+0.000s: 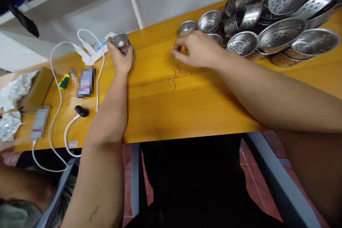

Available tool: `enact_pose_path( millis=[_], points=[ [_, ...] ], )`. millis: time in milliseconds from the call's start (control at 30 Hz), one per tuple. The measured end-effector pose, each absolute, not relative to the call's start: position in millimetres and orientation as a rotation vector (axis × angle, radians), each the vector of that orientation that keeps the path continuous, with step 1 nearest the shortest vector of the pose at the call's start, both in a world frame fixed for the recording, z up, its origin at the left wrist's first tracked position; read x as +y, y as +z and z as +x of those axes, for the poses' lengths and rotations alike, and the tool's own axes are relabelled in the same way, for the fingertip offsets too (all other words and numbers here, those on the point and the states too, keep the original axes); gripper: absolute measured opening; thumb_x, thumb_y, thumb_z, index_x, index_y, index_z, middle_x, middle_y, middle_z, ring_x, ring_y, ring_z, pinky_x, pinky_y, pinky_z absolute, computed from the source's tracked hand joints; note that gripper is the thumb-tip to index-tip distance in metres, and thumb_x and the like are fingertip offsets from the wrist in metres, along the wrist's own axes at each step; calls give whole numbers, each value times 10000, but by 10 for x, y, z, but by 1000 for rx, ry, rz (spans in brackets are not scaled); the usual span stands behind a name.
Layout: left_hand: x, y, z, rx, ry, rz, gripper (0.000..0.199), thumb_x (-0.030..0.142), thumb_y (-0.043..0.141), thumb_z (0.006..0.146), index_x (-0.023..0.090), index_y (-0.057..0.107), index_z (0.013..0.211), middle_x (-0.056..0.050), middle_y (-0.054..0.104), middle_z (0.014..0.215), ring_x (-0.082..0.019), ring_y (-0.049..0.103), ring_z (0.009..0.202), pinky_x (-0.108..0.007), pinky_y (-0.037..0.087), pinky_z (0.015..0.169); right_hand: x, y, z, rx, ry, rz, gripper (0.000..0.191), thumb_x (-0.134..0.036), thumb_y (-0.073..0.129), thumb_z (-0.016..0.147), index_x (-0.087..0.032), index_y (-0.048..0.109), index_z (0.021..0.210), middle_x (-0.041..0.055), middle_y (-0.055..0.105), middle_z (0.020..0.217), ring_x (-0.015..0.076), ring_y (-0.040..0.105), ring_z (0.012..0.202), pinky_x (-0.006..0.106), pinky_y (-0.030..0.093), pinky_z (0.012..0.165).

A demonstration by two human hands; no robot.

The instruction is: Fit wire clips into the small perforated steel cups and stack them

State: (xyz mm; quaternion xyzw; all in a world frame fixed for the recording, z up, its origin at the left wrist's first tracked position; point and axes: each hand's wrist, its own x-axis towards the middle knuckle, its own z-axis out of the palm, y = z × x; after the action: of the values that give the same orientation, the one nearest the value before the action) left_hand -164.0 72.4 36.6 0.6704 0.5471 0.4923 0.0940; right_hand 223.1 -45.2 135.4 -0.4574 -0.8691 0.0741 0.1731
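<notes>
My left hand (120,57) is wrapped around a small perforated stainless steel cup (121,42) near the back of the wooden table, its open mouth tilted up toward me. My right hand (196,48) hovers over the table in front of the metal cups, fingers loosely curled, with a small gap between thumb and index finger. Nothing shows between them. Several thin, curved copper-coloured wires (175,77) lie on the wood just below that hand. Right behind it stand small perforated cups (209,21), one of them partly hidden by the hand.
Larger perforated metal cups (283,35) are piled at the right. At left are a white power strip (93,57) with cables, two phones (87,82), a black mouse-like object (81,110), a yellow-green handled tool (64,81) and a cardboard box (40,89). Another person's leg (24,181) shows lower left.
</notes>
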Motion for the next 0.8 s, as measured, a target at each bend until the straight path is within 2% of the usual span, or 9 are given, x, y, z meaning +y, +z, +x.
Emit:
enact_pose_path(
  millis=[67,133,233,300,367,467,567,667,800],
  points=[
    [678,376,-1615,1683,1521,1914,928,841,875,999,298,501,1652,-96,577,1857,-246,134,1981,-594,120,1655,-535,1588,2276,-2334,76,-1609,307,-331,637,1219,-143,810,1388,299,753,1527,510,741,1372,577,601,1086],
    [666,379,-1600,1700,1616,1886,1088,899,885,948,290,430,1727,-108,503,1928,-248,-72,2009,-608,-11,1654,-582,1776,2329,-2278,3,-1901,442,-375,674,1242,-68,750,1550,384,675,1631,568,717,1450,608,621,1104],
    [636,439,-1514,1596,1817,1951,1350,977,860,906,262,206,1846,-132,311,2036,-233,-333,1962,-591,-199,1592,-553,1889,2398,-2327,75,-2232,573,-427,816,1218,11,737,1579,429,714,1567,591,731,1478,630,638,1150],
    [555,517,-1358,1478,1944,2044,1417,1025,854,852,293,164,1851,-127,181,2075,-283,-202,1989,-590,-166,1607,-491,1859,2422,-2377,145,-2326,557,-391,904,1177,25,777,1525,413,780,1460,580,765,1452,633,650,1164],
    [415,590,-1128,1338,1929,2235,1259,1035,781,879,319,278,1785,-130,180,2064,-336,49,1988,-635,16,1650,-431,1787,2427,-2417,174,-2335,521,-274,917,1154,51,776,1535,418,785,1454,574,775,1457,633,661,1177],
    [166,625,-772,1165,1484,2504,909,919,710,1007,369,470,1689,-139,440,1937,-383,360,1897,-668,279,1606,-385,1695,2414,-2453,181,-2286,464,-81,804,1143,79,748,1575,443,754,1507,565,774,1473,640,665,1183],
    [36,558,-594,1000,1090,2528,703,824,712,1061,372,608,1589,-125,651,1719,-388,716,1585,-672,542,1430,-384,1657,2389,-2452,146,-2230,411,-48,741,1132,76,765,1523,460,755,1486,574,789,1432,641,667,1134],
    [76,438,-595,909,976,2497,800,798,815,1011,374,574,1644,-130,657,1671,-372,803,1419,-650,611,1345,-387,1587,2338,-2505,121,-1972,248,-123,760,1134,-47,840,1355,376,817,1414,515,820,1331,558,649,1054],
    [154,334,-603,863,978,2493,1193,872,906,905,388,322,1825,-179,513,1852,-435,693,1613,-645,587,1374,-419,1344,2181,-2411,416,-1237,166,-345,762,1154,-207,839,1204,177,872,1176,359,788,1053,481,594,960]
  ],
)
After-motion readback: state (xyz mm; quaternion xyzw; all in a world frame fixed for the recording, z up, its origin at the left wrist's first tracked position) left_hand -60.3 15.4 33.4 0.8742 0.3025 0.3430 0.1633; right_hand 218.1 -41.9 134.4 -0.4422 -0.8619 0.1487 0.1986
